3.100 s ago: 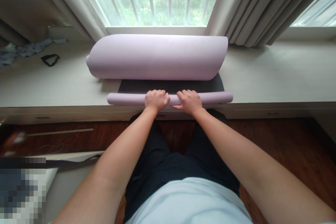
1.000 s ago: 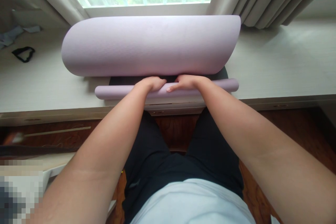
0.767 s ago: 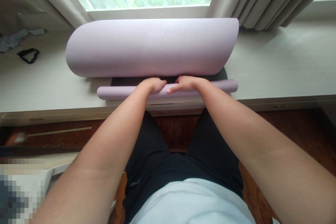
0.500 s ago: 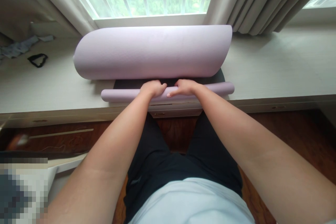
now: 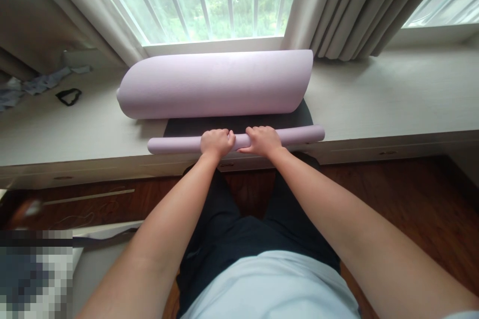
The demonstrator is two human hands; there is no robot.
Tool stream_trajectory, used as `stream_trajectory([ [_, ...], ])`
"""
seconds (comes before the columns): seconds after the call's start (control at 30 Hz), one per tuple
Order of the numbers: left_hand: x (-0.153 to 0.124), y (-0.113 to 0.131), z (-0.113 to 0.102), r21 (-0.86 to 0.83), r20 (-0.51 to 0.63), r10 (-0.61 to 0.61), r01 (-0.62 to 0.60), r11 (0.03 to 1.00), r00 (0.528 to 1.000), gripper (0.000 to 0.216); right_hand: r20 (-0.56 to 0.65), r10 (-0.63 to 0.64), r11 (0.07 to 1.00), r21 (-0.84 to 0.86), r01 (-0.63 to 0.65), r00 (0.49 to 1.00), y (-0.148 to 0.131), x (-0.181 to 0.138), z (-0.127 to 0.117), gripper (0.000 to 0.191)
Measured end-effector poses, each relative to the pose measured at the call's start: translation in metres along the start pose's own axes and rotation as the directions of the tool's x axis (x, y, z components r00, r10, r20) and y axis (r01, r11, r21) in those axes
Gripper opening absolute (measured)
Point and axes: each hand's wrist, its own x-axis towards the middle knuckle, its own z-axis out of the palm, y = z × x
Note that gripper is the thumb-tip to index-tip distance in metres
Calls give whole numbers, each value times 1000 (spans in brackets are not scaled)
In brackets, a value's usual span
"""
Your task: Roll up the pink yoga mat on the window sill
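A light purple yoga mat [image 5: 217, 84] lies on the window ledge, its far part curled over in a wide, loose roll. Nearer me, its front part forms a thin, tight roll [image 5: 299, 134] along the ledge's front edge. Between the two rolls shows a dark grey surface [image 5: 239, 122]. My left hand [image 5: 217, 141] is closed around the thin roll just left of its middle. Close beside it, my right hand [image 5: 262, 140] grips the same roll, thumb toward the left hand. Both palms face down, and the undersides of the fingers are hidden.
The pale ledge [image 5: 374, 99] runs across under a barred window [image 5: 209, 0] with grey curtains [image 5: 348, 10] at its sides. At left lie a black band [image 5: 68, 96] and crumpled papers [image 5: 45, 81]. Drawers front the ledge above a dark wood floor [image 5: 392, 199].
My hands have drawn the thin roll slightly toward me, widening the dark strip behind it. My fingers now wrap it more fully. The camera view has also shifted a little.
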Motion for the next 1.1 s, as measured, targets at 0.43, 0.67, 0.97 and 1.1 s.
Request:
stream_trajectory([
  [0.43, -29, -7, 18, 49, -208, 137, -130, 990, 968, 33, -285, -45, 997, -71, 25, 957, -8, -29, 28, 54],
  [0.67, -30, -7, 18, 20, -201, 129, -127, 992, 971, 33, -273, -44, 997, -67, 27, 961, -7, -28, 28, 53],
  [0.97, -30, -6, 14, -13, -140, 106, -109, 994, 984, 38, -165, -15, 999, -50, 7, 986, -9, -29, 21, 56],
  [1.1, -30, -6, 14, -4, -144, 109, -111, 994, 984, 39, -169, -16, 999, -50, 8, 985, -9, -28, 21, 56],
])
